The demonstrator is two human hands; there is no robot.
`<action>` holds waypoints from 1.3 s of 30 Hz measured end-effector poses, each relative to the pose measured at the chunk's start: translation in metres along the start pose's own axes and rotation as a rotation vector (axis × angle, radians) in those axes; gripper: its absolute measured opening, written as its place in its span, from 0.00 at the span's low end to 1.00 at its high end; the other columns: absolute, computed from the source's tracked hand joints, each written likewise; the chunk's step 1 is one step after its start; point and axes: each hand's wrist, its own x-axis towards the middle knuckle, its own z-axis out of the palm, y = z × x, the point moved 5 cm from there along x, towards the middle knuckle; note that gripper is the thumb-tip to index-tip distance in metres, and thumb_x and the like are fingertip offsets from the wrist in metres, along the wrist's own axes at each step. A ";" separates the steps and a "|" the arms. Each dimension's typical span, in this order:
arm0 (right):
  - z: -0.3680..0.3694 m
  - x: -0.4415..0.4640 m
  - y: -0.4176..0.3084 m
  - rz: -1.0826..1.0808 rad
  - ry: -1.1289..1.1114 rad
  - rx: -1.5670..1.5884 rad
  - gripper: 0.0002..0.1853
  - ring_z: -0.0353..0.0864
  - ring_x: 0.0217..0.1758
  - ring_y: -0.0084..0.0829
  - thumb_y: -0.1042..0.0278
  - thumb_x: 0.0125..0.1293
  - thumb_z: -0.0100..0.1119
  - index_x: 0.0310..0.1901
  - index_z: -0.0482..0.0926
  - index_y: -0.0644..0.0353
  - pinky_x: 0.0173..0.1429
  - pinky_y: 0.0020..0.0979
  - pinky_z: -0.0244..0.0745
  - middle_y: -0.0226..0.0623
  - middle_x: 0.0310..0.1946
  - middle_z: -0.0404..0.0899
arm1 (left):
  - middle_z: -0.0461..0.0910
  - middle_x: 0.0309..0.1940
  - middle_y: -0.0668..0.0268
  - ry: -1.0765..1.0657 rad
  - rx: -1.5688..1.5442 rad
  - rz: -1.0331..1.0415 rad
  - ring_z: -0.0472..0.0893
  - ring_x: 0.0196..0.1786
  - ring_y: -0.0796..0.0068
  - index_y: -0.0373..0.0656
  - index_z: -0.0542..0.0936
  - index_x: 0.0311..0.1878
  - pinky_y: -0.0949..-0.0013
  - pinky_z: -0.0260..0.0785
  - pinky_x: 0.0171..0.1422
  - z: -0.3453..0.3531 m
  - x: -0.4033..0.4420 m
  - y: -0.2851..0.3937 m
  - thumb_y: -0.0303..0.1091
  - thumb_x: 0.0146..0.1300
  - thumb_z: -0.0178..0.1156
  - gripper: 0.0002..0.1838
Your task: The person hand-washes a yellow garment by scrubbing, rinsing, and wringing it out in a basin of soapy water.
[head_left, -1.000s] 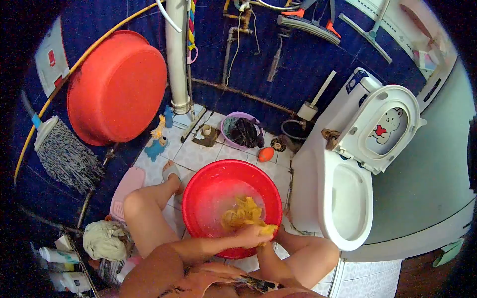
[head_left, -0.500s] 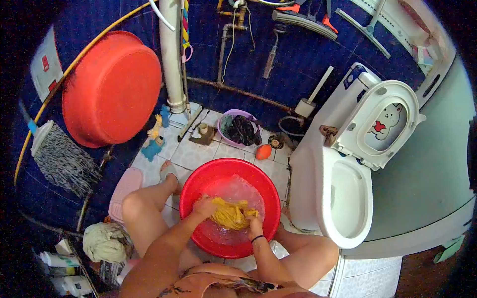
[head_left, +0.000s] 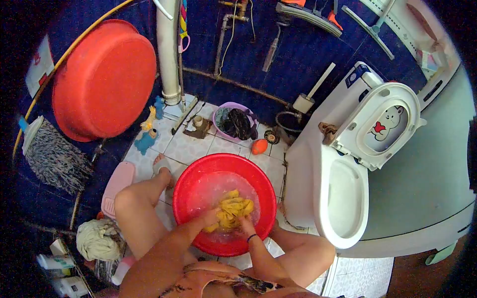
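Note:
A round red basin [head_left: 186, 171] stands on the floor between my knees, with cloudy, sudsy water in it. Bunched in the water is a wet yellow cloth [head_left: 234, 204]. My left hand [head_left: 210, 218] grips its left side, the fingers partly covered by folds. On the near right side, my right hand [head_left: 245, 227] is closed on another part of the cloth, a dark band around its wrist.
A toilet [head_left: 343, 198] with its lid raised stands at the right. Beyond the basin are a purple tub [head_left: 223, 130] of dark cloth and an orange object [head_left: 259, 146]. A large red tub [head_left: 107, 82] and a mop [head_left: 57, 161] hang at the left.
The yellow cloth was stretched sideways between my hands and is now bunched up more compactly. Both hands have come lower and closer together. The view has shifted slightly.

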 end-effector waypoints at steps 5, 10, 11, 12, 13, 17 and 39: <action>0.001 -0.001 0.012 0.270 -0.265 0.266 0.33 0.68 0.54 0.42 0.35 0.58 0.37 0.56 0.64 0.53 0.52 0.54 0.63 0.41 0.54 0.66 | 0.75 0.42 0.53 -0.074 -0.303 0.034 0.74 0.47 0.56 0.43 0.72 0.49 0.59 0.66 0.51 -0.058 -0.018 0.184 0.37 0.46 0.59 0.24; -0.020 0.038 0.029 0.185 -0.453 0.460 0.27 0.71 0.50 0.41 0.44 0.60 0.39 0.52 0.68 0.57 0.51 0.48 0.68 0.41 0.48 0.71 | 0.75 0.39 0.52 -0.247 -0.094 0.315 0.75 0.44 0.55 0.41 0.72 0.49 0.59 0.66 0.50 -0.071 -0.044 0.290 0.41 0.44 0.60 0.26; -0.017 0.030 0.025 0.160 -0.474 0.490 0.27 0.72 0.49 0.41 0.44 0.60 0.40 0.52 0.68 0.57 0.51 0.47 0.69 0.41 0.48 0.71 | 0.75 0.40 0.53 -0.110 -0.026 0.481 0.76 0.44 0.56 0.42 0.73 0.47 0.58 0.67 0.49 -0.060 -0.042 0.284 0.44 0.46 0.60 0.25; -0.013 0.022 0.020 0.133 -0.482 0.522 0.26 0.72 0.49 0.41 0.45 0.60 0.40 0.51 0.68 0.57 0.51 0.47 0.69 0.41 0.47 0.72 | 0.76 0.39 0.54 -0.132 -0.011 0.409 0.76 0.43 0.56 0.43 0.74 0.47 0.58 0.67 0.48 -0.051 -0.033 0.269 0.45 0.47 0.59 0.24; -0.008 0.015 0.016 0.111 -0.492 0.553 0.25 0.73 0.48 0.41 0.46 0.60 0.41 0.51 0.68 0.57 0.50 0.46 0.69 0.41 0.46 0.72 | 0.76 0.39 0.55 -0.155 0.000 0.336 0.76 0.43 0.56 0.43 0.74 0.46 0.58 0.67 0.48 -0.042 -0.023 0.253 0.46 0.48 0.59 0.23; 0.011 -0.006 0.003 0.041 -0.496 0.687 0.23 0.74 0.46 0.41 0.49 0.60 0.43 0.49 0.70 0.57 0.49 0.44 0.71 0.41 0.44 0.74 | 0.76 0.37 0.51 0.116 -0.179 0.194 0.74 0.44 0.52 0.41 0.74 0.45 0.59 0.66 0.48 -0.065 -0.009 0.200 0.48 0.51 0.56 0.23; -0.031 0.085 0.074 -0.024 -0.072 -0.252 0.32 0.63 0.56 0.45 0.49 0.53 0.55 0.58 0.59 0.50 0.45 0.50 0.69 0.41 0.56 0.61 | 0.60 0.56 0.61 0.052 0.095 -0.365 0.60 0.57 0.51 0.60 0.70 0.52 0.53 0.60 0.57 -0.056 -0.004 0.024 0.43 0.45 0.62 0.26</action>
